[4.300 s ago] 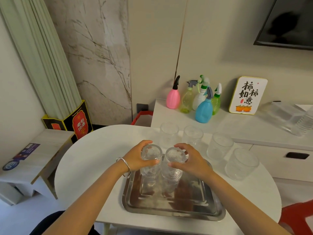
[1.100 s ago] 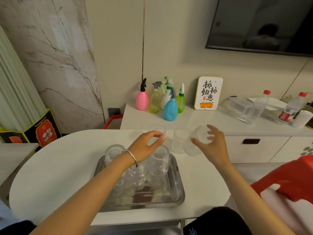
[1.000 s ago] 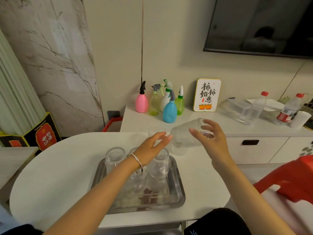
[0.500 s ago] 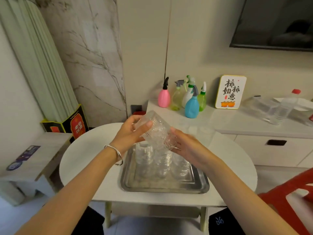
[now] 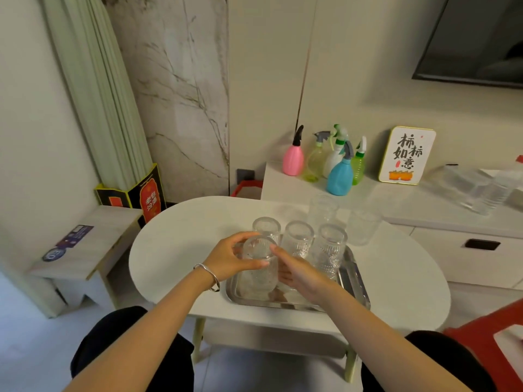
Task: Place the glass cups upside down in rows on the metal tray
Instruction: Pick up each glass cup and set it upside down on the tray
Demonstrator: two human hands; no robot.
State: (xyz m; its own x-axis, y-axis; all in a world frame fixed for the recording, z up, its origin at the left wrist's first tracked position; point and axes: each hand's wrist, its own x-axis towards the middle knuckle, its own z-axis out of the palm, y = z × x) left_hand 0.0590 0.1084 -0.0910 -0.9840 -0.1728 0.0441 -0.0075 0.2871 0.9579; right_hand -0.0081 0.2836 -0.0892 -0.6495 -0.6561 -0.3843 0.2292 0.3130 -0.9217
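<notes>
A metal tray (image 5: pixel 357 281) lies on the white oval table (image 5: pixel 181 244). Three ribbed glass cups stand upside down in its back row: the left cup (image 5: pixel 266 226), the middle cup (image 5: pixel 298 238) and the right cup (image 5: pixel 331 250). In front of the left one, a fourth glass cup (image 5: pixel 258 267) is upside down at the tray's near left. My left hand (image 5: pixel 226 257) wraps it from the left. My right hand (image 5: pixel 297 274) touches it from the right. Two upright cups, one (image 5: pixel 322 210) further left than the other (image 5: pixel 362 226), stand on the table behind the tray.
Several coloured spray bottles (image 5: pixel 339 176) and a small sign (image 5: pixel 406 155) stand on the white cabinet behind the table. A low wooden stool (image 5: pixel 93 244) is at the left, and a red chair (image 5: pixel 486 335) at the right. My dark-clothed knees are under the table's near edge.
The cup that both hands held tilted in the air half a second ago now stands upside down at the tray's near left, with both hands still on it. The camera has tilted down.
</notes>
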